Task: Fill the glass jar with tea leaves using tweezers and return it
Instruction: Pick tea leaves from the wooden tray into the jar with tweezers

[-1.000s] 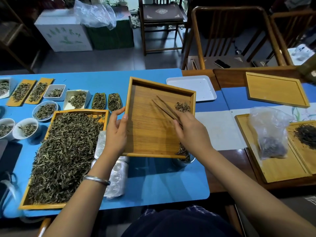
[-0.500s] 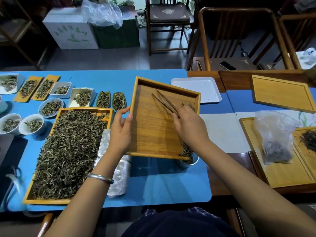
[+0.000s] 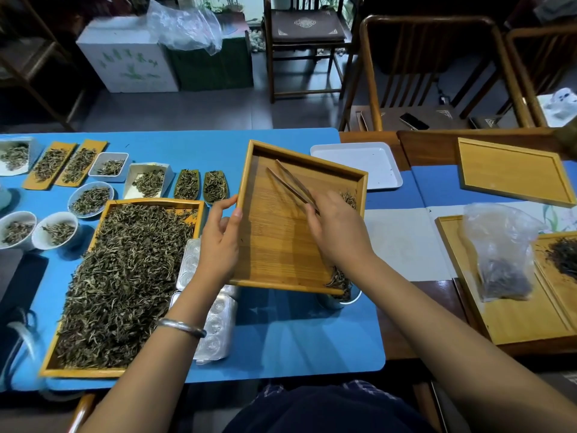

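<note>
Your round glass jar (image 3: 340,297) sits on the blue-covered counter (image 3: 296,339), mostly hidden under the near right corner of the shallow square bamboo tray (image 3: 281,245), with a tuft of curled grey-green tea leaves (image 3: 338,281) spilling from that corner into its mouth. Your left hand (image 3: 218,242) holds the tray's left edge with the grip closed around the rim, tilting it toward the jar; your right hand (image 3: 335,232) keeps its grip closed on the slim brown wooden tweezers (image 3: 292,185), whose long ends point up and away across the tray. A few leaves (image 3: 349,198) cling by the tray's far right wall. Tilt too steeply and the leaves will likely rush past the jar's rim onto the counter; nudge the jar with the tray corner and it could tip. Just left lie the clear plastic blister moulds (image 3: 215,323) and the large bamboo tray heaped with loose leaves (image 3: 125,276), which stray leaves could easily reach.
</note>
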The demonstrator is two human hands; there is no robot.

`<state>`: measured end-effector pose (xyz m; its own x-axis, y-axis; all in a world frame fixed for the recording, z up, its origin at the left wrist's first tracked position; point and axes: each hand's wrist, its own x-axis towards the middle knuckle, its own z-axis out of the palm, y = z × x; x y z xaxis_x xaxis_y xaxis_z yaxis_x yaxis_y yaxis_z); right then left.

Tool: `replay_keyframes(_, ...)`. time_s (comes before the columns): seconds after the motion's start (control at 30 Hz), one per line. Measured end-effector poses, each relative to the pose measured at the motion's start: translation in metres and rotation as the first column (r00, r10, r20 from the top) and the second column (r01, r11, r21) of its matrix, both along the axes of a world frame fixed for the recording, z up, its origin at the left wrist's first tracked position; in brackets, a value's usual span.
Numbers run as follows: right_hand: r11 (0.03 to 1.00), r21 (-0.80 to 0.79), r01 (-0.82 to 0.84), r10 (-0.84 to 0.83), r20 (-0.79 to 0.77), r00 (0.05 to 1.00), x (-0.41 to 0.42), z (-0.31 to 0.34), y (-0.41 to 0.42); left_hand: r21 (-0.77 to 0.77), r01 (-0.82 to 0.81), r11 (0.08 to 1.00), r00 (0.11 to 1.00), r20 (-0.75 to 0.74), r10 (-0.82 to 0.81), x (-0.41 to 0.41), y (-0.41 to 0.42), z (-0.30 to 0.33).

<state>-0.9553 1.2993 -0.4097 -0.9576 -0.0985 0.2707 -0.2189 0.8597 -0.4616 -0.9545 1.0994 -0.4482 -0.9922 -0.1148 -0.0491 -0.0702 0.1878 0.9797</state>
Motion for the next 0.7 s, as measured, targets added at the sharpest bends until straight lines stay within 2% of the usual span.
replay_keyframes(0.13, 1.0, 0.009, 0.029, -0.029, 0.03, 0.999, 0.011, -0.009, 0.01, 0.019, -0.002, 1.0, 1.0, 0.013, 0.001, -0.002, -0.002, -0.005)
replay_keyframes(0.37, 0.991, 0.029, 0.133, -0.136, 0.241, 0.961, 0.073, -0.04, 0.052, 0.069, -0.015, 0.998, 0.999, 0.031, 0.013, -0.001, -0.004, -0.009)
replay_keyframes(0.7, 0.986, 0.04, 0.164, -0.168, 0.293, 0.941, 0.126, -0.055, 0.06, 0.064, -0.016, 0.998, 1.0, 0.015, 0.015, 0.0, -0.003, -0.007)
